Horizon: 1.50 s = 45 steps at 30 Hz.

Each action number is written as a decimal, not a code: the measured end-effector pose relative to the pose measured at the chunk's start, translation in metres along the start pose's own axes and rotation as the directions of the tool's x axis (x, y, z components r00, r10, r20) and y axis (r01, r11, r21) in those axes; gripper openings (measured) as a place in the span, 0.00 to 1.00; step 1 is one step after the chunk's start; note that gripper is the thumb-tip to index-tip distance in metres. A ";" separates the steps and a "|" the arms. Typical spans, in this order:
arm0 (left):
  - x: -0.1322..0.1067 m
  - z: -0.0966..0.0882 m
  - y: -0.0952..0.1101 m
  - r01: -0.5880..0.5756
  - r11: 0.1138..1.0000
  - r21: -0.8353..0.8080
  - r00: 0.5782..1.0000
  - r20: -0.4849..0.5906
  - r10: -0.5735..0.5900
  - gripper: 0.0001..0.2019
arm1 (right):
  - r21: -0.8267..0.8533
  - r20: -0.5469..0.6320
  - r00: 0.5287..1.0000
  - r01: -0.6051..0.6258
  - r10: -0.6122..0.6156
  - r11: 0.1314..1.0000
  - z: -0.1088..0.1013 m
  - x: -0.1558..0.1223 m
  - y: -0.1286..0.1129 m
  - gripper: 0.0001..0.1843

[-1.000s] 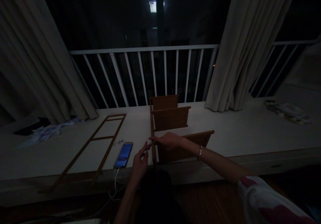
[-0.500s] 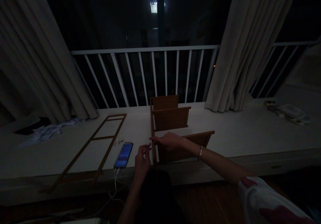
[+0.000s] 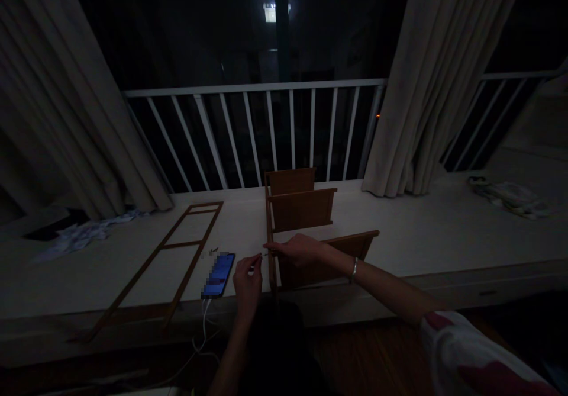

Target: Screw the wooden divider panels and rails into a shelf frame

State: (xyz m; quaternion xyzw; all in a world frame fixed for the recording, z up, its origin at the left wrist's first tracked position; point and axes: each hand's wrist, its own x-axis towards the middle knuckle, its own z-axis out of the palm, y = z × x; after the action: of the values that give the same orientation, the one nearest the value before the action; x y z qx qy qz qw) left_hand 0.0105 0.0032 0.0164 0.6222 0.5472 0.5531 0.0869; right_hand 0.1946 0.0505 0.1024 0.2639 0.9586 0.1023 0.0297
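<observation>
Shelf (image 3: 302, 209) is set on the sill (image 3: 399, 242), its rail (image 3: 268, 221) gripped by the right hand (image 3: 300, 249), fingers curled, while an unclear small part (image 3: 265, 255) seems pinched by the left hand (image 3: 247, 279), now shifted slightly off the rail, so work there looks unfinished.

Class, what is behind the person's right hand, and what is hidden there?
Behind the right hand is the nearest brown panel, visible below the hand. Its upper part near the long rail is covered, so details there cannot be seen.
</observation>
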 end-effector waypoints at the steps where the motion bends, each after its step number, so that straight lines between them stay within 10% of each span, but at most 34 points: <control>1: -0.001 0.001 0.000 0.019 1.000 0.003 1.000 0.001 -0.019 0.12 | 0.006 0.000 1.000 0.001 -0.001 1.000 -0.001 0.000 0.000 0.40; 20: 0.021 -0.002 0.010 0.417 0.876 -0.244 0.908 0.164 -0.386 0.16 | 0.035 0.023 1.000 -0.012 0.011 0.999 -0.003 0.000 -0.001 0.40; 32: 0.026 -0.002 0.017 0.371 0.862 -0.346 0.927 0.192 -0.322 0.16 | 0.014 -0.007 1.000 -0.001 0.001 1.000 0.006 0.003 0.002 0.43; 45: 0.019 -0.004 0.025 0.131 0.986 -0.099 0.990 0.062 -0.125 0.11 | 0.023 -0.009 1.000 -0.024 0.024 0.999 0.003 0.002 0.000 0.39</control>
State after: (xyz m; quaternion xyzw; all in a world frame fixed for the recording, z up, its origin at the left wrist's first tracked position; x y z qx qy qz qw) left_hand 0.0180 0.0069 0.0469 0.5953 0.5543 0.5565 0.1694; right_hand 0.1936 0.0521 0.0993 0.2752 0.9567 0.0928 0.0212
